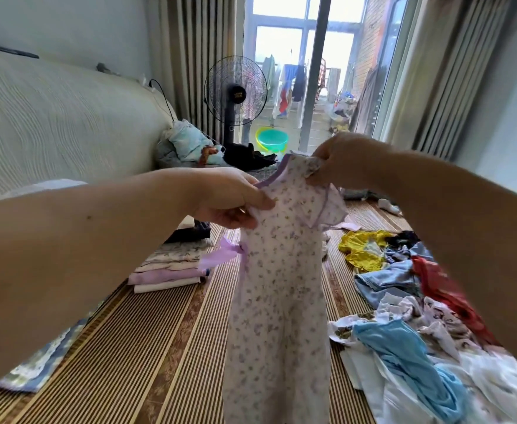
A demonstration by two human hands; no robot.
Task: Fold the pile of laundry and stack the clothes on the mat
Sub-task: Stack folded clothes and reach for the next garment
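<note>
Both hands pinch dress point(278, 270) shoulders: left hand point(232, 198), right hand point(339, 162). Risk: hem drags into unfolded pile point(419, 316) right of dress, snagging clothes.

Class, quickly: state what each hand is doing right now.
Left hand: pinches the white, purple-flowered cotton dress at one shoulder.
Right hand: pinches the dress's other shoulder.

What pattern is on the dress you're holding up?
The dress is white with small purple flowers and lilac trim, seen in the head view.
</note>
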